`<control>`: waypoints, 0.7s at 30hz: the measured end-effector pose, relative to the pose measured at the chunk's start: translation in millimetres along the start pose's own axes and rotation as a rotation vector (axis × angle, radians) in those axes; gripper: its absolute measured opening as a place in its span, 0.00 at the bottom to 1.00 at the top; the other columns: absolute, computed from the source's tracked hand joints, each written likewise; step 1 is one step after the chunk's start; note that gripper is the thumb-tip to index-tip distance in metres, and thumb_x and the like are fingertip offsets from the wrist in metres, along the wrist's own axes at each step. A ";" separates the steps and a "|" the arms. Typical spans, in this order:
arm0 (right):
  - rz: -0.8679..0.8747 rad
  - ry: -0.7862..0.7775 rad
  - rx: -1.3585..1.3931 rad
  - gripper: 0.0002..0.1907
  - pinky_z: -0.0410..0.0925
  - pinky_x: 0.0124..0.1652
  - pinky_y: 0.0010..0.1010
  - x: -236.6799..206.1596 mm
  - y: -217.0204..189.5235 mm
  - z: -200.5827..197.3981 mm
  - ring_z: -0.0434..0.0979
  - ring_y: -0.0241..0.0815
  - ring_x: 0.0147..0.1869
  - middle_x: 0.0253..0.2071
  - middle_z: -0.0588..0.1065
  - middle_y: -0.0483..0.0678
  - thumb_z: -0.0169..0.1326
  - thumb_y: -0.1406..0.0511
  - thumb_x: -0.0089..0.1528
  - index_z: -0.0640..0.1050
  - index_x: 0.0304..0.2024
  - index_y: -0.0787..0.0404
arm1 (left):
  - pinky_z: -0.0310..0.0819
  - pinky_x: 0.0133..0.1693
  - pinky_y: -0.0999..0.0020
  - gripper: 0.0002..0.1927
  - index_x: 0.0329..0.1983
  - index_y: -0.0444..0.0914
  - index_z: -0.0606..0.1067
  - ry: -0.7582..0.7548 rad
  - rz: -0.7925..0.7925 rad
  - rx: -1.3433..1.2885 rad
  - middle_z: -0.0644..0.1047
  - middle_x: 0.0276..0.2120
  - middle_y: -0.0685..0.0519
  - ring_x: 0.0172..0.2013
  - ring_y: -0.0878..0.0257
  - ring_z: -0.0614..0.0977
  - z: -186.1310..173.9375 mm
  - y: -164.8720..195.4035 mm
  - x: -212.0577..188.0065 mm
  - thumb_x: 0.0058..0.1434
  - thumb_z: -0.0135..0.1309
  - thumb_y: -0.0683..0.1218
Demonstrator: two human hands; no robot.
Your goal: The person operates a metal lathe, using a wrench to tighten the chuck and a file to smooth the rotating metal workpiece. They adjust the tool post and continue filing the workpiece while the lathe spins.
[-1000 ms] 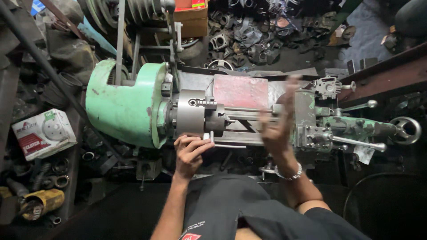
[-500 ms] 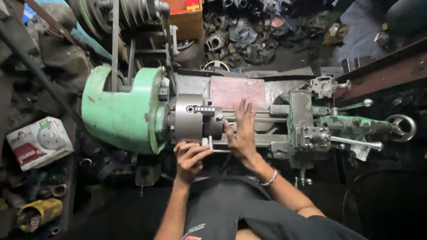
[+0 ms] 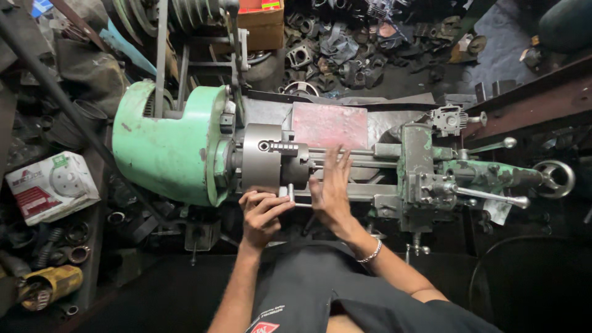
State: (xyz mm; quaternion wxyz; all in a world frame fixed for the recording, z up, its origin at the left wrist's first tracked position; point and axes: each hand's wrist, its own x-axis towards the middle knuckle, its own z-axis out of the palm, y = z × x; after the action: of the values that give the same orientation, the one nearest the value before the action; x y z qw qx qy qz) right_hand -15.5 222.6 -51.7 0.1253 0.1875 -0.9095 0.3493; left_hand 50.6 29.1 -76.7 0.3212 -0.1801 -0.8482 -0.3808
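The left hand [image 3: 262, 213] has its grip curled tight around a small T-shaped key [image 3: 291, 196] just under the grey chuck [image 3: 271, 163] of the green lathe [image 3: 172, 148]. The right hand [image 3: 330, 191] lies flat with its grip spread, fingers resting against the thin rod [image 3: 345, 153] that sticks out of the chuck along the lathe's middle. If the rod sits crooked or loose it could slip or swing out when turned; a key left in the chuck could be flung. The tool carriage [image 3: 422, 179] with its levers stands close on the right, crowding the hand. A white carton [image 3: 52, 185] and scrap parts [image 3: 345, 37] lie around.
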 end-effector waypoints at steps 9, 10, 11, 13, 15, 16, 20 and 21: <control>0.263 0.005 0.213 0.10 0.76 0.48 0.37 -26.7 15.3 -7.5 0.86 0.46 0.45 0.38 0.83 0.51 0.53 0.62 0.68 0.78 0.50 0.57 | 0.66 0.54 0.58 0.18 0.49 0.45 0.82 -0.191 -0.152 0.182 0.81 0.42 0.60 0.48 0.56 0.76 -20.5 34.6 12.4 0.54 0.57 0.41; 0.228 -0.069 0.191 0.10 0.75 0.44 0.38 -26.5 14.1 -10.4 0.84 0.47 0.41 0.36 0.82 0.52 0.54 0.62 0.67 0.79 0.48 0.58 | 0.66 0.52 0.58 0.18 0.50 0.45 0.82 -0.236 -0.177 0.171 0.80 0.41 0.59 0.48 0.55 0.76 -23.2 39.1 16.5 0.55 0.59 0.43; 0.193 -0.144 0.170 0.10 0.73 0.40 0.39 -26.2 13.9 -13.3 0.83 0.49 0.38 0.34 0.81 0.53 0.56 0.62 0.66 0.79 0.47 0.59 | 0.67 0.51 0.58 0.17 0.51 0.46 0.81 -0.281 -0.201 0.160 0.79 0.40 0.58 0.48 0.54 0.75 -25.1 41.9 20.3 0.56 0.60 0.46; 0.168 -0.269 0.207 0.10 0.71 0.36 0.39 -26.3 14.4 -16.4 0.80 0.52 0.34 0.31 0.79 0.55 0.56 0.62 0.67 0.78 0.47 0.60 | 0.67 0.47 0.57 0.21 0.54 0.45 0.80 -0.373 -0.171 0.218 0.77 0.39 0.52 0.46 0.51 0.74 -25.9 45.2 24.4 0.57 0.61 0.53; 0.214 -0.381 0.328 0.10 0.70 0.36 0.39 -33.1 15.7 -17.9 0.76 0.54 0.32 0.29 0.75 0.58 0.54 0.63 0.69 0.76 0.51 0.59 | 0.67 0.44 0.56 0.24 0.55 0.44 0.79 -0.495 -0.147 0.246 0.76 0.38 0.48 0.44 0.50 0.73 -22.6 44.0 20.3 0.57 0.61 0.57; 0.282 -0.433 0.290 0.12 0.68 0.35 0.40 -39.4 17.8 -19.7 0.76 0.56 0.31 0.29 0.75 0.58 0.53 0.63 0.69 0.73 0.53 0.59 | 0.67 0.43 0.56 0.24 0.54 0.43 0.78 -0.561 -0.135 0.243 0.76 0.38 0.48 0.43 0.49 0.74 -17.6 42.1 14.7 0.57 0.61 0.57; 0.164 -0.484 0.398 0.15 0.71 0.40 0.37 -69.7 26.1 -16.1 0.82 0.57 0.41 0.42 0.80 0.58 0.50 0.65 0.72 0.65 0.59 0.61 | 0.70 0.42 0.54 0.17 0.48 0.42 0.79 -0.680 -0.201 0.171 0.77 0.34 0.48 0.41 0.50 0.76 5.1 26.1 -35.4 0.62 0.61 0.55; 0.241 -0.561 0.420 0.15 0.72 0.40 0.38 -78.5 26.3 -12.8 0.83 0.56 0.40 0.41 0.80 0.58 0.49 0.65 0.72 0.64 0.58 0.61 | 0.71 0.41 0.54 0.16 0.47 0.42 0.78 -0.701 -0.227 0.159 0.77 0.33 0.48 0.40 0.49 0.77 9.1 21.9 -53.7 0.62 0.61 0.55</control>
State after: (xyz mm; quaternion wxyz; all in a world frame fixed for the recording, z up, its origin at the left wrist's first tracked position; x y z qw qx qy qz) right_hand 45.0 269.3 -86.1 -0.2122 0.1892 -0.8324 0.4757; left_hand 98.1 46.8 -106.2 -0.0200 -0.1787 -0.9481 -0.2624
